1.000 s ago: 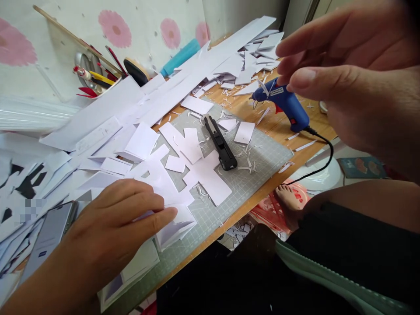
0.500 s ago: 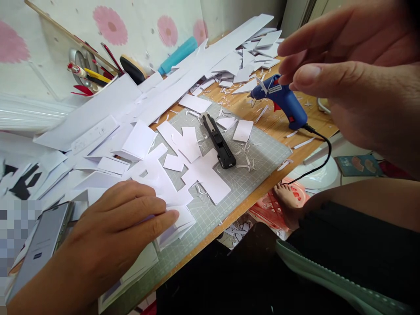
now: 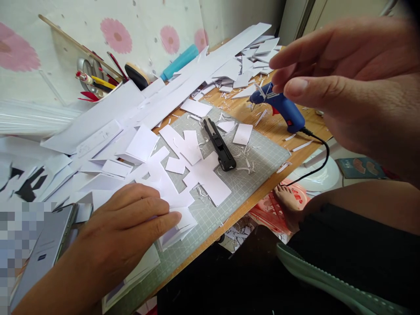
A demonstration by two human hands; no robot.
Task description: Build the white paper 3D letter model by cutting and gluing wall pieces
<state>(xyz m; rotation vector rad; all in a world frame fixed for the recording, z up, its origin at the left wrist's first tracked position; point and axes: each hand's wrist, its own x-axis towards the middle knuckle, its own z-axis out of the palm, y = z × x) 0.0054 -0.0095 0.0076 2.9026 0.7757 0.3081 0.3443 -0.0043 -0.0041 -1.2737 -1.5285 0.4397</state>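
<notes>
My left hand (image 3: pixel 127 227) is palm down at the near left, its fingers curled over a folded white board piece (image 3: pixel 177 229) on the grey cutting mat (image 3: pixel 265 157). Its fingertip contact is partly hidden. My right hand (image 3: pixel 348 83) hangs in the air at the upper right, fingers loosely bent and the thumb apart, with nothing visible in it. Behind its fingertips a blue glue gun (image 3: pixel 282 107) lies on the wooden table. A black utility knife (image 3: pixel 219 144) rests mid-mat beside cut white board pieces (image 3: pixel 210 179).
Long white board strips (image 3: pixel 210 65) and a heap of offcuts (image 3: pixel 243 65) lie along the back. A phone (image 3: pixel 42 258) is at the left, near a pen holder with tools (image 3: pixel 95 83). The glue gun's black cord (image 3: pixel 323 157) drops over the table edge (image 3: pixel 236 214).
The whole view has shifted slightly. My right hand sits a little lower and further left over the glue gun. My left hand stays at the same white piece.
</notes>
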